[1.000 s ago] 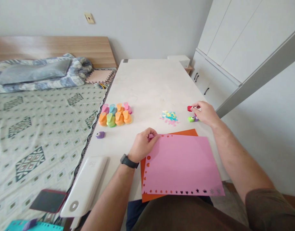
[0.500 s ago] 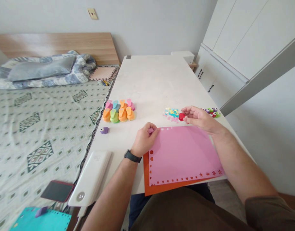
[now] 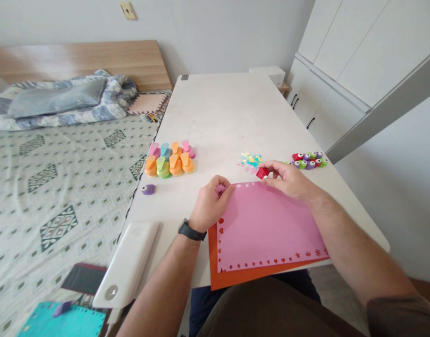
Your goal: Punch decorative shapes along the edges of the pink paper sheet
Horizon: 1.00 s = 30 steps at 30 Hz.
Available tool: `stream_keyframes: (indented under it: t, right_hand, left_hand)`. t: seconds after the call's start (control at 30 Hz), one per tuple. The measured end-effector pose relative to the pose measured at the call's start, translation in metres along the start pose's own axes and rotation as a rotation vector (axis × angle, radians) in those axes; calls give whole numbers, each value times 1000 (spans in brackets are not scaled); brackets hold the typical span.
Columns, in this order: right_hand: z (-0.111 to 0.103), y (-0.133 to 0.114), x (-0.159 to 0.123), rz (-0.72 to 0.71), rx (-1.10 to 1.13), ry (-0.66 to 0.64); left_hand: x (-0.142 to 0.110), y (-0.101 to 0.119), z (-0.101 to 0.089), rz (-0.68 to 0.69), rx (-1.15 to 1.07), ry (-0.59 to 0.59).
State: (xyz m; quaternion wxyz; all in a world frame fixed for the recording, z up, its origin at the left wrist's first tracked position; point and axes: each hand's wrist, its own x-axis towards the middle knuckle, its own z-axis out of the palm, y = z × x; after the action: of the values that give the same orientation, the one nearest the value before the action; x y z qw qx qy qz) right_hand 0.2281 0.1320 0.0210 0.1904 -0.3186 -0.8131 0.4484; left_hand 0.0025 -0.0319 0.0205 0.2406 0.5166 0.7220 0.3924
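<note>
Reading the person's view as a clock face, I see a black watch (image 3: 191,230) at seven o'clock, squarish in the case and smooth in the strap, just behind the left hand (image 3: 213,202). A plain, dark olive-brown top (image 3: 281,311) fills five o'clock, its short sleeve (image 3: 399,314) at four, and dark navy legwear (image 3: 203,306) shows at six.

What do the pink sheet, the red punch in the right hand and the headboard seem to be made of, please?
Pink sheet: matte paper or thin card; flat, with shapes cut through along its edges.
Red punch: probably smooth moulded plastic, from its bright, even colour.
Headboard: wood or wood-look laminate, faintly glossy; grain and a pale highlight show.
</note>
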Motion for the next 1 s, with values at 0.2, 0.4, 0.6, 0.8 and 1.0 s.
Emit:
stream_keyframes:
  t: [0.2,0.4,0.6,0.8,1.0]
  right_hand:
    - [6,-1,-2,-21,-53,-27]
    - [8,0,-3,-68,-71,-37]
    - [8,-2,-6,-84,-107,-56]
    - [10,3,-6,-83,-134,-57]
    - [10,3,-3,-101,-129,-89]
  left_hand:
    - [-1,0,1,12,14,10]
    - [-1,1,3,26,23,13]
    - [0,1,6,36,29,18]
    - [2,0,7,33,45,30]
    - [4,-1,7,5,36,15]
